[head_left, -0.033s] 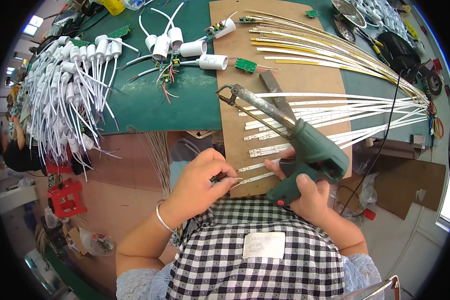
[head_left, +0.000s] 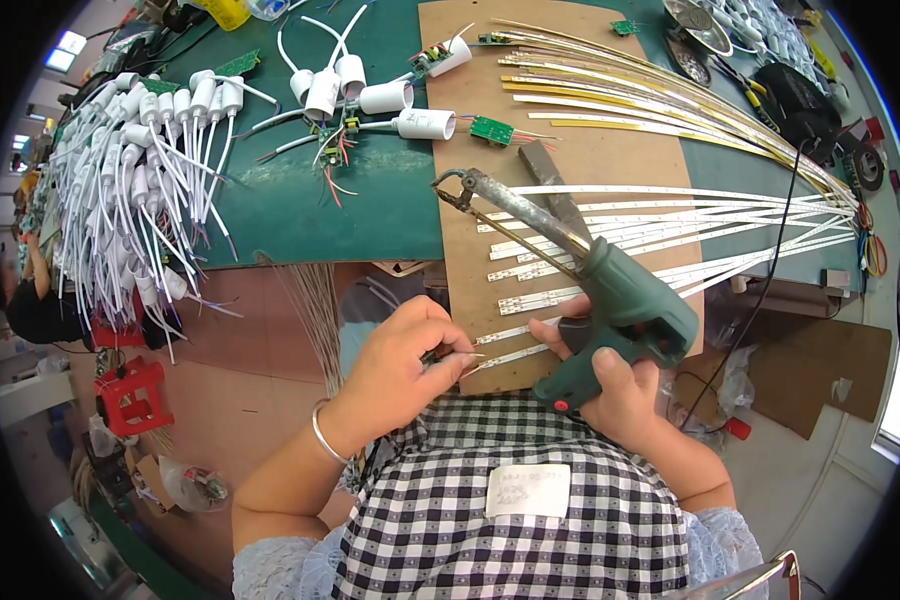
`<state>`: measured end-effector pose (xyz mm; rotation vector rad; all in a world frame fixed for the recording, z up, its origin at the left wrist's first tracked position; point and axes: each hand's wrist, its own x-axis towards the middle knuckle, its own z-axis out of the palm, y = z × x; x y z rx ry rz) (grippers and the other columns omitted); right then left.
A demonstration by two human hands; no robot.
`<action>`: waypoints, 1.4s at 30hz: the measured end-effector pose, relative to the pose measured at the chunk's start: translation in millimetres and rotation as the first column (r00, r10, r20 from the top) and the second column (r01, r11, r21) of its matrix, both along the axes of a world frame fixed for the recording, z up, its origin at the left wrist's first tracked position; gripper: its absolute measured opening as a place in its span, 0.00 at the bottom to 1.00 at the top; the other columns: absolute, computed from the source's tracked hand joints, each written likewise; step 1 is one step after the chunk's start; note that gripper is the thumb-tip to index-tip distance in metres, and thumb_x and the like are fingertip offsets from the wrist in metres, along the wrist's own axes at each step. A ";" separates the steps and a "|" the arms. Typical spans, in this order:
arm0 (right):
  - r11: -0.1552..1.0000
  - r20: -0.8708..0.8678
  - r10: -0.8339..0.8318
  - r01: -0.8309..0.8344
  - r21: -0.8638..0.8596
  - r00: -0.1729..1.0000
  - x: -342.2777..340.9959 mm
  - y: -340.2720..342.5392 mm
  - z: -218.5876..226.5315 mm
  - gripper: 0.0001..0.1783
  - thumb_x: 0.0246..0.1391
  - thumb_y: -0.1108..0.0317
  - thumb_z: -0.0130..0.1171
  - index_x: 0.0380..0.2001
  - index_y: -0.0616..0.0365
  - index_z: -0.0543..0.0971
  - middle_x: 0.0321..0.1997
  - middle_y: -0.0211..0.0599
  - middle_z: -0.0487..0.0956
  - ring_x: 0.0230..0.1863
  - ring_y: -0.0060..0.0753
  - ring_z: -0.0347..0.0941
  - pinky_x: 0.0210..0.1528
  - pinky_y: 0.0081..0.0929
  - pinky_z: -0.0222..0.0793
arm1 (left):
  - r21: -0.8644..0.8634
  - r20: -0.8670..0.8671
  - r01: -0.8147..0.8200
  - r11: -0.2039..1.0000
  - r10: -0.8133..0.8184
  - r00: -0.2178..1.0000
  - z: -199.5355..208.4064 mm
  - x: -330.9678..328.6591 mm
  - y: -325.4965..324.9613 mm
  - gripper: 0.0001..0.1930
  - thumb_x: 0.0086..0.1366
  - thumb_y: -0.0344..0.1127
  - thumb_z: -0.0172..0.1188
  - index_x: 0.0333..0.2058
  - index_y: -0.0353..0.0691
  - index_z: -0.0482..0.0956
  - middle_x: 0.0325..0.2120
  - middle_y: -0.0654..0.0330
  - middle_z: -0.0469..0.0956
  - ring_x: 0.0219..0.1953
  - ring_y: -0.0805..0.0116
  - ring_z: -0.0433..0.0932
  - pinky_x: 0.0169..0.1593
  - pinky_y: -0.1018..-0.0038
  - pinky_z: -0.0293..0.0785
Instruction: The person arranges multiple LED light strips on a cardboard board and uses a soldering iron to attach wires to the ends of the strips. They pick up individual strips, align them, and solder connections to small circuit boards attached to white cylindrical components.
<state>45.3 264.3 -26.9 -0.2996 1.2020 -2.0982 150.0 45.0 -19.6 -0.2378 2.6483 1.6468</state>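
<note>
A green soldering gun [head_left: 635, 300] is gripped by my right hand [head_left: 620, 400], its long metal barrel slanting up and left. The barrel's tip is over the brown board [head_left: 465, 230], well above my left hand. My left hand [head_left: 395, 365] pinches a thin wire [head_left: 478, 355] between thumb and forefinger, at the near left corner of the board. Something small and dark is partly hidden in those fingers. Right beside the fingertips are the left ends of two white LED strips [head_left: 510, 355]. More LED strips [head_left: 550, 298] lie fanned out farther back on the board.
A dark metal bar [head_left: 555, 190] rests behind the barrel. White lamp caps with wires [head_left: 320, 95] and a green circuit board [head_left: 492, 130] lie farther back. A big pile of wired caps [head_left: 140, 180] hangs over the table's left edge. A black cord [head_left: 775, 245] runs down at right.
</note>
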 end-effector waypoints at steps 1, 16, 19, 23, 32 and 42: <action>1.000 -0.005 -0.001 0.001 -0.001 1.000 0.2 0.3 -0.4 0.32 0.61 0.62 0.58 0.63 0.65 0.61 0.59 0.47 0.68 0.62 0.41 0.67 0.68 0.48 0.63 | 0.009 -0.011 -0.013 1.000 0.014 1.000 -0.5 -1.6 1.5 0.06 0.56 0.30 0.65 0.32 0.36 0.78 0.32 0.58 0.71 0.31 0.64 0.75 0.37 0.71 0.72; 0.994 0.100 0.084 -0.090 0.061 0.991 4.6 22.2 9.9 0.33 0.59 0.65 0.56 0.64 0.64 0.60 0.55 0.47 0.73 0.52 0.41 0.76 0.54 0.36 0.73 | -0.242 0.089 0.003 0.970 0.019 0.996 8.8 -19.0 3.8 0.04 0.50 0.29 0.65 0.26 0.39 0.78 0.25 0.60 0.72 0.27 0.64 0.75 0.31 0.69 0.72; 0.966 -0.025 0.173 -0.164 0.201 0.985 2.8 54.8 14.7 0.30 0.55 0.66 0.55 0.60 0.65 0.64 0.42 0.41 0.80 0.43 0.34 0.79 0.44 0.29 0.75 | -0.340 0.076 0.031 0.940 -0.006 0.997 9.4 -19.4 4.5 0.04 0.49 0.29 0.65 0.25 0.42 0.78 0.25 0.62 0.72 0.27 0.64 0.75 0.32 0.69 0.70; 0.835 -0.414 0.402 -0.141 0.532 0.817 -9.1 86.4 28.7 0.19 0.50 0.66 0.57 0.45 0.65 0.76 0.30 0.38 0.81 0.34 0.30 0.80 0.37 0.25 0.75 | -0.472 -0.074 -0.006 0.882 -0.033 0.997 12.0 -16.9 11.2 0.06 0.47 0.28 0.66 0.23 0.45 0.77 0.24 0.66 0.72 0.25 0.66 0.73 0.32 0.70 0.66; 0.730 -0.345 0.496 -0.168 0.662 0.797 2.4 110.2 2.9 0.14 0.46 0.63 0.64 0.35 0.61 0.79 0.29 0.37 0.81 0.30 0.35 0.78 0.36 0.28 0.74 | -0.491 -0.138 -0.024 0.871 -0.051 0.989 10.4 -17.5 11.3 0.07 0.45 0.27 0.65 0.23 0.45 0.76 0.24 0.66 0.72 0.25 0.65 0.72 0.31 0.70 0.64; 0.792 -0.655 0.534 -0.046 0.609 0.535 -1.1 112.1 -8.2 0.26 0.44 0.61 0.73 0.43 0.66 0.77 0.38 0.44 0.82 0.37 0.38 0.81 0.42 0.28 0.76 | -0.498 -0.135 -0.021 0.867 -0.053 0.989 10.2 -17.3 11.9 0.07 0.45 0.27 0.65 0.23 0.45 0.76 0.24 0.66 0.72 0.25 0.64 0.72 0.31 0.69 0.64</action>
